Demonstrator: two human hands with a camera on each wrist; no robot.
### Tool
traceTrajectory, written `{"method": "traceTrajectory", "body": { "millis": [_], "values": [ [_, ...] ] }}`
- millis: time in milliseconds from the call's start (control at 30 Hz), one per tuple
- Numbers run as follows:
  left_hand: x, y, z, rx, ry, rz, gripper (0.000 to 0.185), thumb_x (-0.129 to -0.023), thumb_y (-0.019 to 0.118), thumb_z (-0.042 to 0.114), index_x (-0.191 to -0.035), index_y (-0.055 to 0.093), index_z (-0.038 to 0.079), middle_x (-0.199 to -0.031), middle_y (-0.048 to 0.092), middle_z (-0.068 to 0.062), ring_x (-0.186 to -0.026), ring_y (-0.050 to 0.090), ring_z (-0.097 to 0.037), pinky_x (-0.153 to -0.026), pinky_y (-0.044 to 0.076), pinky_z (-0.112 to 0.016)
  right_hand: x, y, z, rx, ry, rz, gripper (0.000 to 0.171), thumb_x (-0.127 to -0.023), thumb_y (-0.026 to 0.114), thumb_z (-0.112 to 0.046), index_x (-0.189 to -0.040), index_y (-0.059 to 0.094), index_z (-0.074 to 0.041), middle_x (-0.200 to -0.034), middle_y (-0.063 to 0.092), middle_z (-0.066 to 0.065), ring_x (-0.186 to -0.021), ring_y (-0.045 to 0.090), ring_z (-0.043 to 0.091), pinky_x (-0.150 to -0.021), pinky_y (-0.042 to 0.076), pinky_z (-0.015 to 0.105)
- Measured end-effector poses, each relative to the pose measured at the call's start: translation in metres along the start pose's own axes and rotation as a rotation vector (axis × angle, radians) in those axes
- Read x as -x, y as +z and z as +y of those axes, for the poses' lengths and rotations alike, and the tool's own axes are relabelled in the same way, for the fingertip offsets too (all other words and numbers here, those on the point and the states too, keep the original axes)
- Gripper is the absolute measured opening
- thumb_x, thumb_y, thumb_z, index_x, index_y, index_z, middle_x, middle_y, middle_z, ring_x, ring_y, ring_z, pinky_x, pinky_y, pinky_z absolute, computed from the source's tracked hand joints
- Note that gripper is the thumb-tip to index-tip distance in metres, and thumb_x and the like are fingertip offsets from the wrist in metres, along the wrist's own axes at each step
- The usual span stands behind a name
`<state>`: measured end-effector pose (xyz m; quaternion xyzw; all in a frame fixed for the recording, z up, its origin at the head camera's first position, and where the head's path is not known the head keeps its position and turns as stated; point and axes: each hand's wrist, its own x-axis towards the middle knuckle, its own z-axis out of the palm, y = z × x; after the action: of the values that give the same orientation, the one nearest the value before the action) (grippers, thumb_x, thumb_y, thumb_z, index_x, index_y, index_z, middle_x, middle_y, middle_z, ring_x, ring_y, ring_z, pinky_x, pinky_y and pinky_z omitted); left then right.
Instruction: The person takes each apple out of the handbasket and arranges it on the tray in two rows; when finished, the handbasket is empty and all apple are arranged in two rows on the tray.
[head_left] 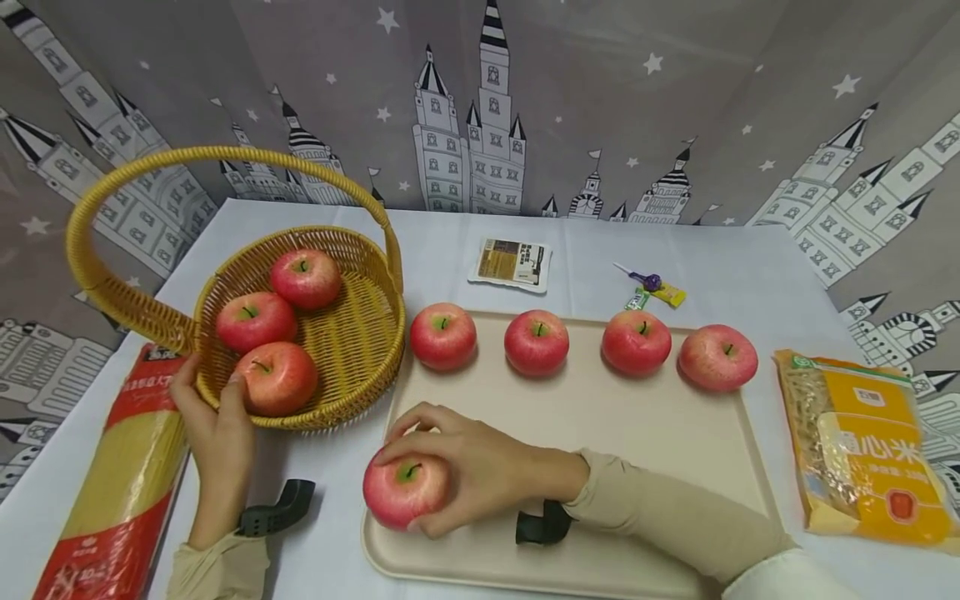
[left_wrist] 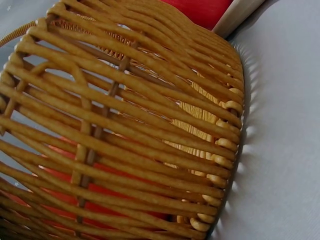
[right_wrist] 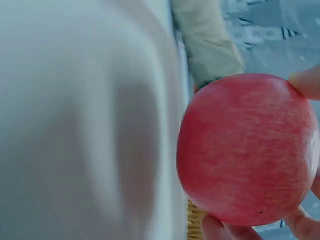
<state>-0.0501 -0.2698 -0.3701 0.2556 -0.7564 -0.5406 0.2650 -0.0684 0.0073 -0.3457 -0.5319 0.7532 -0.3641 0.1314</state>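
Observation:
My right hand [head_left: 480, 467] holds a red apple [head_left: 401, 492] over the left front part of the beige tray [head_left: 622, 433], thumb on the near side and fingers round the far side. The right wrist view shows this apple [right_wrist: 245, 150] large, with fingertips at its edges. At the left, my left hand [head_left: 221, 446] grips the rim of a yellow wicker basket [head_left: 363, 325], its thumb over the rim beside an apple [head_left: 281, 379]. Two more apples lie behind that one in the basket. Woven basket wall [left_wrist: 150, 115] fills most of the left wrist view, hiding the left fingers.
Along the tray's back edge stands a row of several apples [head_left: 536, 343]. A flat packet [head_left: 512, 263] and small wrapped sweets [head_left: 651, 285] lie behind it. To the right is an orange food bag [head_left: 862, 450]; a red-and-yellow noodle pack [head_left: 120, 475] lies far left. The basket handle [head_left: 247, 154] arches high.

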Motion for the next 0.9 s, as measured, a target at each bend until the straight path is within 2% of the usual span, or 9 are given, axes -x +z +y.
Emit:
{"method": "traceTrajectory", "body": {
  "millis": [267,400,667,900],
  "values": [
    [0.000,0.000,-0.002,-0.010,-0.005,-0.010,0.048,-0.092,0.039,0.020,-0.138,0.023,0.018,-0.145,0.025,-0.004,-0.135,0.023,-0.011,-0.114,0.015,-0.027,0.019,0.023,0.005,0.054,-0.072,-0.014,0.060,-0.071,0.068,-0.030,-0.126,0.045,-0.028,-0.129,0.036,-0.005,-0.120,0.035,0.004,-0.096,0.035,0.015],
    [0.000,-0.001,-0.002,-0.013,-0.014,-0.012,0.048,-0.093,0.039,0.020,-0.138,0.022,0.018,-0.146,0.024,-0.003,-0.135,0.023,-0.012,-0.114,0.015,-0.028,0.023,0.027,0.004,0.101,-0.077,-0.064,0.064,-0.076,0.065,-0.033,-0.132,0.036,-0.028,-0.138,0.030,0.000,-0.125,0.030,0.007,-0.100,0.033,0.017],
    [0.000,-0.002,-0.001,-0.014,-0.012,-0.010,0.048,-0.093,0.038,0.020,-0.138,0.022,0.018,-0.145,0.024,-0.004,-0.136,0.023,-0.013,-0.114,0.015,-0.029,0.028,0.027,0.002,0.085,-0.032,-0.166,0.069,-0.082,0.059,-0.043,-0.140,0.024,-0.031,-0.148,0.016,0.004,-0.133,0.023,0.009,-0.106,0.030,0.025],
    [0.001,-0.001,0.000,-0.015,0.002,-0.007,0.048,-0.093,0.039,0.020,-0.138,0.023,0.018,-0.145,0.025,-0.004,-0.135,0.024,-0.013,-0.114,0.015,-0.028,0.022,0.012,-0.001,0.022,0.008,-0.154,0.072,-0.081,0.059,-0.049,-0.141,0.023,-0.032,-0.150,0.015,0.001,-0.134,0.026,0.012,-0.106,0.032,0.027]
  ]
}}
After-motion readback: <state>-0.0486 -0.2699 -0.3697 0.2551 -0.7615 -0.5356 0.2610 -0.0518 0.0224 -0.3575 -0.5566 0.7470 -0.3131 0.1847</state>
